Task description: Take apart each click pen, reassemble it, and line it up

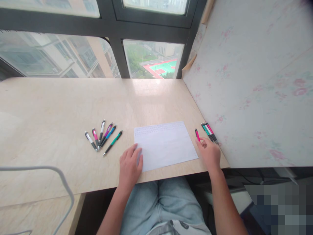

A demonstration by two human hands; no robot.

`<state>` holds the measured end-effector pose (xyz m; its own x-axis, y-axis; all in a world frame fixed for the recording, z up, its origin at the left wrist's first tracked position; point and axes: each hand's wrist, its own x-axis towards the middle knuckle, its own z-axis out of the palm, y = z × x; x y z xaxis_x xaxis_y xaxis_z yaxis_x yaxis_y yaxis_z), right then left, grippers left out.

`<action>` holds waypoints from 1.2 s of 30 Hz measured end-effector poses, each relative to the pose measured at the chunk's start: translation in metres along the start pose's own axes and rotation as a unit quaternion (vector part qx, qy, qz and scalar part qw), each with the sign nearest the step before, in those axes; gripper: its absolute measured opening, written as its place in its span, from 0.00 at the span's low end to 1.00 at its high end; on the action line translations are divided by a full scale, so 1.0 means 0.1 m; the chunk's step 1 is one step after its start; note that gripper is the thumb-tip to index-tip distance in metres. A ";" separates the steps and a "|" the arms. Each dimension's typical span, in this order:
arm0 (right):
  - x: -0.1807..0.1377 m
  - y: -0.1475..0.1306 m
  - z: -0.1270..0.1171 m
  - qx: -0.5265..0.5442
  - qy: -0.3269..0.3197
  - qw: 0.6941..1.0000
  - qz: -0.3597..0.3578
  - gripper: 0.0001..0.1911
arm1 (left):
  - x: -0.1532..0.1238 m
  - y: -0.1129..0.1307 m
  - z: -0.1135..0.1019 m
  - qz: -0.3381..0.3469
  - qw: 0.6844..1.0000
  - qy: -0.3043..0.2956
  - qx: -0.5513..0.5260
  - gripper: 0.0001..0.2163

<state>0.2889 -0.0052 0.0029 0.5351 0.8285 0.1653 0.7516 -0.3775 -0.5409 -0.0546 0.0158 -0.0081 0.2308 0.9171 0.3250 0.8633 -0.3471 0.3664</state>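
A white sheet of paper (166, 145) lies on the stone-like desktop, with rows of small handwriting along its far edge. My left hand (130, 163) rests on its left edge, fingers spread and laid flat. To the right of the paper, my right hand (207, 150) pinches a pink pen (197, 134) near the desk surface; the pen's lower part is hidden by the fingers. Just beyond that hand, several pens (208, 132) in green, white and pink lie side by side against the wall. Left of the paper, a green pen (112, 143) lies slanted.
Several more pens (101, 135) in white, pink, purple and blue fan out on the left of the desk (61, 104). A grey cable or tube (61, 176) curves over the near left corner. The flowered wall (244, 81) bounds the right side, windows the back.
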 end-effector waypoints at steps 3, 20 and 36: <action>0.14 0.12 -0.06 -0.111 -0.015 0.994 -0.015 0.17 | 0.00 0.00 0.00 0.000 1.000 0.002 -0.004 0.11; 0.05 0.02 -0.08 -0.190 -0.012 0.979 0.066 0.09 | 0.00 -0.04 0.01 0.011 1.000 0.009 -0.008 0.11; 0.26 0.11 -0.09 -0.227 0.053 0.968 0.092 0.15 | -0.01 -0.05 0.02 0.004 1.000 0.013 -0.019 0.10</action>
<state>0.3146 0.0082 0.0086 0.6946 0.6920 0.1964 0.7189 -0.6775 -0.1553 -0.0580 0.0173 -0.0114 0.2256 0.9091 0.3502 0.8438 -0.3620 0.3961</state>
